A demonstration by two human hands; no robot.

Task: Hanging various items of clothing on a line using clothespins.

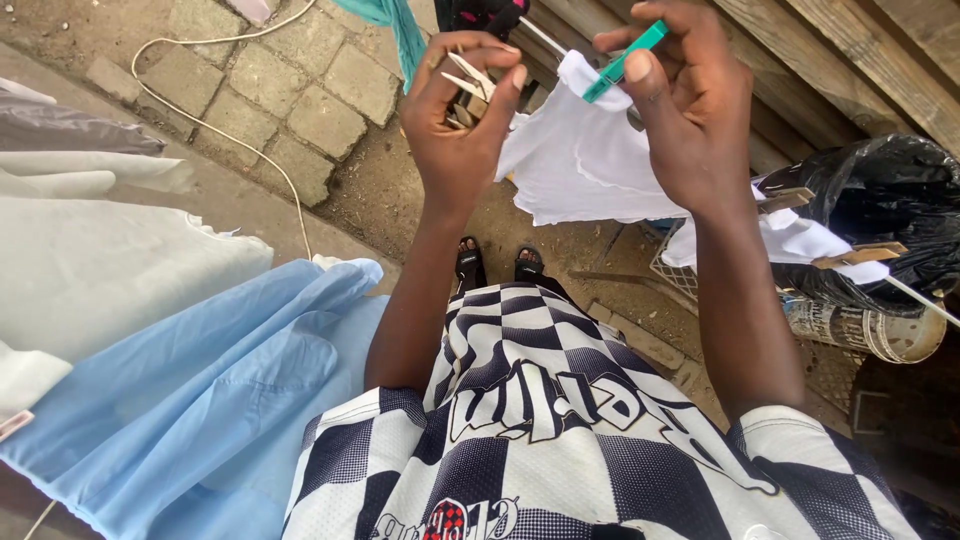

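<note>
A light blue shirt [200,400] hangs at the lower left and fills most of that corner, with pale grey-white garments [90,250] beside it at the left edge. Below the hands, the person's black-and-white checked jersey [560,440] takes up the bottom centre, and two sandalled feet [498,264] show on the dirt ground beyond it. A black plastic bag [890,210] bulges at the right, near a wooden plank wall [850,60]. Grey paving bricks [300,90] lie at the upper left, crossed by a pale cord [230,130].

A white cloth [580,170] hangs over the washing line [545,38] at the upper centre, between the two hands; further right on the line, more white cloth is clipped by two wooden pegs [860,255].

The right hand [690,110] is curled at the top edge of the white cloth, thumb and forefinger pinching a teal clothes peg [622,62] where the cloth folds over the line. The left hand [462,120] sits just beside the cloth's left edge, fingers closed loosely round a small bunch of wooden clothes pegs [465,85], whose tips stick out past the fingertips.
</note>
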